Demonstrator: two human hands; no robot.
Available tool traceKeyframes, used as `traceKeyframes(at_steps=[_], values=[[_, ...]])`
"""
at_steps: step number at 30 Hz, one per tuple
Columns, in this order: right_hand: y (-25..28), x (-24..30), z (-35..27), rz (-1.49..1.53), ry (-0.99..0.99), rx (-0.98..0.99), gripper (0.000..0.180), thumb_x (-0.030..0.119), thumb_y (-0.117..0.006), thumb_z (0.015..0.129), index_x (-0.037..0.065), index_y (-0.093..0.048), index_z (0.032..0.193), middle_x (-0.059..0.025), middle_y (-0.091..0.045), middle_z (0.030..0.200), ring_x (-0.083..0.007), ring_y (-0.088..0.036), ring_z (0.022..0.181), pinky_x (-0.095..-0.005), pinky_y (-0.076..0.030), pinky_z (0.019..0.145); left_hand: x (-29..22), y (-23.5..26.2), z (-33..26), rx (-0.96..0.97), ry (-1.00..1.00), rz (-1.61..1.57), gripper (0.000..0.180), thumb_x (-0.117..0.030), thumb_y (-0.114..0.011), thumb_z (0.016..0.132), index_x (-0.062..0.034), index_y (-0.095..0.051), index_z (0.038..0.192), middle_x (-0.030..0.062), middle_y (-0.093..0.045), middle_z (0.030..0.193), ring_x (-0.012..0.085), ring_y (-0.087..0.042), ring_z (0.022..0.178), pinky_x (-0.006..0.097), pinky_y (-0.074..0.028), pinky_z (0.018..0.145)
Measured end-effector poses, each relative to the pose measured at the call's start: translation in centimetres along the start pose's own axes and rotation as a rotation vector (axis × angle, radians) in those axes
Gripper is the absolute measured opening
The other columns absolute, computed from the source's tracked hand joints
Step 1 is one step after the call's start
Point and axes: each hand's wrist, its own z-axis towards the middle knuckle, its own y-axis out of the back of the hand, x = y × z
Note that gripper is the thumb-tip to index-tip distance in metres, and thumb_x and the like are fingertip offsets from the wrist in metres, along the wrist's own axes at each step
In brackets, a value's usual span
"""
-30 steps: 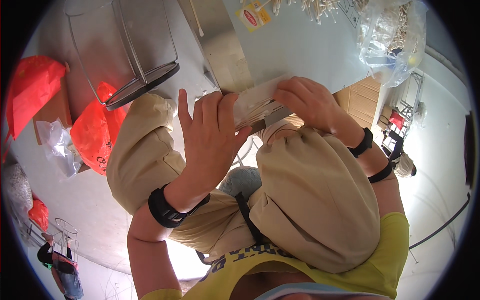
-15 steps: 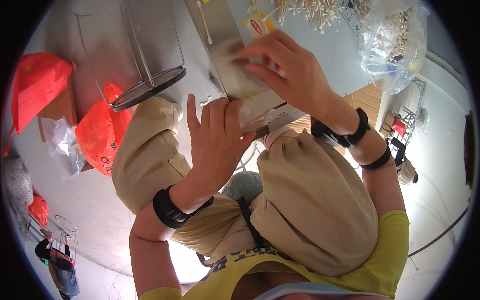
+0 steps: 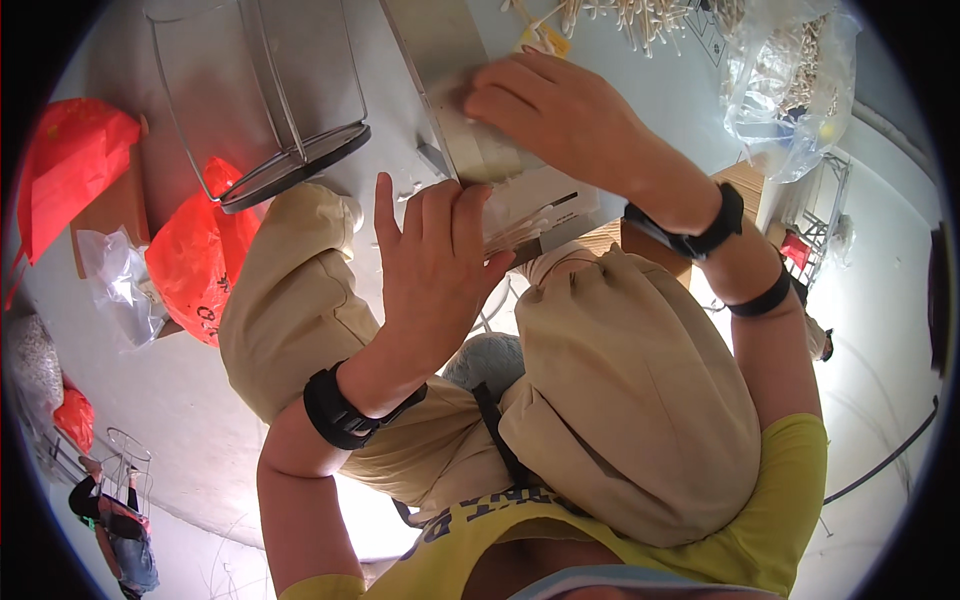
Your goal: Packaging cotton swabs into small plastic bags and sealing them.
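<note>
In the lower middle of the work surface, my left hand rests at the near end of a long metal plate. Its little finger points outward, while the thumb and index finger curl around a small bunch of white cotton swabs. The swabs lie against a pale, flat box or packet with a dark stripe. Over the plate hangs my right hand, fingers bent and close together. Its fingertips are smeared by motion, so whatever they hold is hidden.
Loose cotton swabs lie at the far edge, near a clear bag of swabs. A round wire rack stands at left. Red plastic bags and a clear bag are farther left. Another person is at lower left.
My right hand has turned palm down and its fingers have drawn together. The swab that lay on the far part of the plate no longer shows there. My left hand has barely moved.
</note>
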Motion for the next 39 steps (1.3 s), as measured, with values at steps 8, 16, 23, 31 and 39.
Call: traceKeyframes(at_steps=[8, 16, 23, 31, 39], values=[[2.5, 2.0, -5.6, 0.276, -0.375, -0.021, 0.025, 0.004, -0.072, 0.075, 0.010, -0.062, 0.097, -0.0049, -0.059, 0.098, -0.0252, -0.061, 0.084, -0.0352, -0.053, 0.070, 0.0, -0.2, 0.0, -0.029, -0.014, 0.007, 0.073, -0.027, -0.086, 0.061, -0.0083, -0.051, 0.123, 0.0073, -0.050, 0.111, 0.0231, -0.054, 0.104, 0.059, -0.022, 0.114], [2.6, 2.6, -7.2, 0.217, -0.269, 0.109, 0.020, 0.008, -0.071, 0.076, 0.009, -0.061, 0.093, -0.0042, -0.059, 0.095, -0.0226, -0.060, 0.082, -0.0334, -0.051, 0.065, -0.1, 0.1, 0.1, -0.020, 0.004, 0.015, 0.071, -0.025, -0.086, 0.062, -0.0091, -0.052, 0.122, 0.0073, -0.049, 0.110, 0.0236, -0.054, 0.103, 0.057, -0.022, 0.115], [2.7, 4.1, -5.4, 0.372, -0.143, 0.177, 0.024, 0.003, -0.073, 0.071, 0.006, -0.063, 0.092, -0.0067, -0.060, 0.095, -0.0258, -0.061, 0.079, -0.0352, -0.052, 0.067, -0.1, 0.1, 0.1, -0.003, -0.008, 0.019, 0.071, -0.025, -0.086, 0.063, -0.0084, -0.051, 0.123, 0.0076, -0.049, 0.110, 0.0239, -0.054, 0.103, 0.057, -0.022, 0.115], [3.9, 2.8, -7.1, 0.406, -0.443, 0.191, 0.013, 0.008, -0.072, 0.079, 0.011, -0.062, 0.087, -0.0021, -0.058, 0.089, -0.0233, -0.059, 0.079, -0.0337, -0.050, 0.069, -0.1, 0.5, 0.2, 0.044, 0.020, -0.019, 0.067, -0.026, -0.084, 0.070, -0.0077, -0.049, 0.124, 0.0076, -0.053, 0.115, 0.0263, -0.050, 0.113, 0.056, -0.027, 0.112], [2.6, 3.6, -6.9, 0.401, -0.376, 0.139, 0.013, 0.008, -0.072, 0.078, 0.012, -0.060, 0.083, -0.0005, -0.057, 0.086, -0.0209, -0.059, 0.079, -0.0331, -0.049, 0.069, 0.3, -0.4, 0.6, -0.049, 0.047, -0.089, 0.050, -0.024, -0.079, 0.076, -0.0083, -0.052, 0.115, 0.0061, -0.056, 0.109, 0.0267, -0.053, 0.107, 0.053, -0.029, 0.111]])
